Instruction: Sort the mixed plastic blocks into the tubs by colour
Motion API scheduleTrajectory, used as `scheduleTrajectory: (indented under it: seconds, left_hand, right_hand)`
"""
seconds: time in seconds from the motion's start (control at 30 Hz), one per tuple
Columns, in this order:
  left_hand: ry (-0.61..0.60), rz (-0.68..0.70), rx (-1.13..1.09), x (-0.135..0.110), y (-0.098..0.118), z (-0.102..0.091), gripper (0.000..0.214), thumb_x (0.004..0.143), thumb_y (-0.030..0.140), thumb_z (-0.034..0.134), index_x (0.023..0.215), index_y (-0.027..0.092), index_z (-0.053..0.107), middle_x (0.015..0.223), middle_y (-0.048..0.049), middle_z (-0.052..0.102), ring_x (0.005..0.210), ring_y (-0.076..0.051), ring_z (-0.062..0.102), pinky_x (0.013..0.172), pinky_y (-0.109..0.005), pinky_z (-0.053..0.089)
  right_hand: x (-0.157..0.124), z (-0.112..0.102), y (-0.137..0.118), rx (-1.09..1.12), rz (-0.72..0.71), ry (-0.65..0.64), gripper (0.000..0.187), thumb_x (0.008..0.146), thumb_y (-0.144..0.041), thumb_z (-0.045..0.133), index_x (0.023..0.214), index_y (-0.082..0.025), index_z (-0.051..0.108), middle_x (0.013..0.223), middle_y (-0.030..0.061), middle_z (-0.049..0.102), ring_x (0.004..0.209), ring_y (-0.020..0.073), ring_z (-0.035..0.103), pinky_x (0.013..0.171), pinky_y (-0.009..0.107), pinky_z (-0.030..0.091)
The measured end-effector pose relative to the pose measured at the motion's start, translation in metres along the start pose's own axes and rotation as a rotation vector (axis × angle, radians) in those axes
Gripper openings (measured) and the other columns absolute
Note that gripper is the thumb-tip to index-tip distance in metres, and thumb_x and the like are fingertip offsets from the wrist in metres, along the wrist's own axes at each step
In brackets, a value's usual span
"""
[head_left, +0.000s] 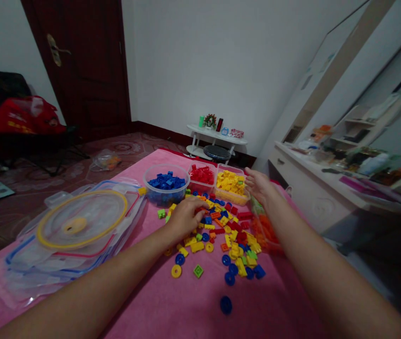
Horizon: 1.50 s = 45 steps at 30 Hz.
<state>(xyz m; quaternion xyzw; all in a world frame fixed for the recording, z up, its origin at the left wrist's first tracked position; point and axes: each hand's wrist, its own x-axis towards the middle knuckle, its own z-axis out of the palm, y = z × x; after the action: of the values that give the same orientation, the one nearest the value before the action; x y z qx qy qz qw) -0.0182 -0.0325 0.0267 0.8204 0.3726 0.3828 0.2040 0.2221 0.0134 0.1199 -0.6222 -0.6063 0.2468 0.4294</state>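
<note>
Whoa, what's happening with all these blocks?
A person's left hand is down in a mixed pile of loose toy bricks on the pink cloth. The right hand is at the right edge of the yellow bricks' tub. Blue bricks sit in a round tub, red ones in another. Clear lids lie stacked on the left.

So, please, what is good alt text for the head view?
A person's bare left hand is among scattered multicoloured plastic toy pieces on pink cloth; the bare right hand is by a clear box of yellow pieces. Left of that box are red and blue pieces in clear plastic containers, then piled clear plastic lids.
</note>
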Motion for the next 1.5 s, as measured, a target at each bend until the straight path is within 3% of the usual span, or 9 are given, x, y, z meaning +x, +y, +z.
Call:
scheduleTrajectory:
  seconds: [0.1, 0.2, 0.27, 0.37, 0.53, 0.8, 1.0, 1.13, 1.5]
  left_hand:
    - [-0.078, 0.094, 0.166, -0.002, 0.002, 0.002, 0.029, 0.083, 0.016, 0.050, 0.108, 0.020, 0.065, 0.110, -0.0076, 0.064, 0.105, -0.021, 0.056, 0.094, -0.036, 0.043]
    - [-0.126, 0.123, 0.282, -0.003, 0.003, 0.005, 0.033, 0.085, 0.019, 0.048, 0.114, 0.020, 0.062, 0.119, -0.0098, 0.060, 0.111, -0.023, 0.054, 0.096, -0.038, 0.043]
    - [-0.152, 0.142, 0.335, -0.004, 0.004, 0.006, 0.032, 0.085, 0.021, 0.047, 0.114, 0.020, 0.062, 0.121, -0.0099, 0.057, 0.112, -0.023, 0.053, 0.097, -0.038, 0.043]
    - [-0.172, 0.170, 0.387, -0.007, 0.006, 0.008, 0.031, 0.085, 0.020, 0.046, 0.110, 0.020, 0.064, 0.124, -0.0093, 0.055, 0.113, -0.024, 0.052, 0.098, -0.039, 0.042]
    - [-0.166, 0.172, 0.396, -0.011, 0.004, 0.013, 0.032, 0.085, 0.020, 0.046, 0.113, 0.022, 0.061, 0.129, -0.0084, 0.052, 0.114, -0.024, 0.051, 0.098, -0.040, 0.043]
    - [-0.120, 0.132, 0.359, -0.013, 0.001, 0.017, 0.039, 0.086, 0.023, 0.046, 0.124, 0.021, 0.054, 0.131, -0.0074, 0.052, 0.117, -0.023, 0.049, 0.100, -0.042, 0.042]
    - [-0.132, 0.137, 0.345, -0.013, 0.002, 0.016, 0.032, 0.087, 0.024, 0.046, 0.115, 0.022, 0.060, 0.128, -0.0060, 0.054, 0.114, -0.023, 0.051, 0.098, -0.041, 0.042]
    - [-0.137, 0.141, 0.348, -0.013, 0.001, 0.016, 0.031, 0.087, 0.025, 0.046, 0.115, 0.024, 0.061, 0.128, -0.0053, 0.054, 0.114, -0.023, 0.051, 0.098, -0.041, 0.041]
    - [-0.140, 0.164, 0.363, -0.013, 0.002, 0.015, 0.030, 0.088, 0.026, 0.045, 0.111, 0.023, 0.063, 0.128, -0.0055, 0.054, 0.113, -0.023, 0.051, 0.095, -0.042, 0.042]
  right_hand:
    - [-0.019, 0.016, -0.002, 0.022, 0.061, 0.017, 0.022, 0.074, -0.035, 0.059, 0.092, -0.022, 0.060, 0.092, 0.0058, 0.065, 0.083, 0.0184, 0.059, 0.069, 0.031, 0.047]
    - [-0.049, 0.039, 0.003, -0.165, -0.029, -0.243, 0.018, 0.069, -0.023, 0.062, 0.086, -0.017, 0.066, 0.085, 0.0051, 0.066, 0.076, 0.0168, 0.059, 0.071, 0.029, 0.045]
    - [-0.067, 0.051, 0.009, -0.415, -0.123, -0.305, 0.021, 0.068, -0.019, 0.062, 0.088, -0.016, 0.068, 0.085, 0.0044, 0.066, 0.079, 0.0175, 0.059, 0.073, 0.029, 0.043]
    - [-0.085, 0.061, 0.016, -0.661, -0.212, -0.255, 0.022, 0.070, -0.017, 0.064, 0.091, -0.018, 0.068, 0.098, 0.0059, 0.061, 0.091, 0.0183, 0.057, 0.080, 0.029, 0.041]
    - [-0.096, 0.063, 0.020, -0.704, -0.232, -0.216, 0.017, 0.070, -0.022, 0.068, 0.086, -0.019, 0.066, 0.101, 0.0061, 0.058, 0.095, 0.0185, 0.056, 0.080, 0.027, 0.041]
    - [-0.092, 0.051, 0.018, -0.530, -0.143, -0.172, 0.015, 0.070, -0.019, 0.061, 0.084, -0.017, 0.065, 0.072, 0.0016, 0.063, 0.067, 0.0155, 0.057, 0.060, 0.025, 0.040]
    - [-0.088, 0.049, 0.031, -0.050, -0.043, -0.179, 0.022, 0.069, -0.027, 0.062, 0.087, -0.015, 0.063, 0.071, 0.0010, 0.064, 0.062, 0.0133, 0.057, 0.056, 0.023, 0.044]
    - [-0.090, 0.043, 0.031, 0.002, -0.029, -0.151, 0.024, 0.065, -0.027, 0.065, 0.085, -0.014, 0.064, 0.073, 0.0022, 0.064, 0.064, 0.0136, 0.058, 0.060, 0.026, 0.048]
    - [-0.109, -0.032, -0.003, 0.009, 0.029, 0.054, 0.034, 0.062, -0.036, 0.073, 0.087, -0.015, 0.067, 0.076, 0.0049, 0.066, 0.067, 0.0152, 0.060, 0.062, 0.027, 0.049]
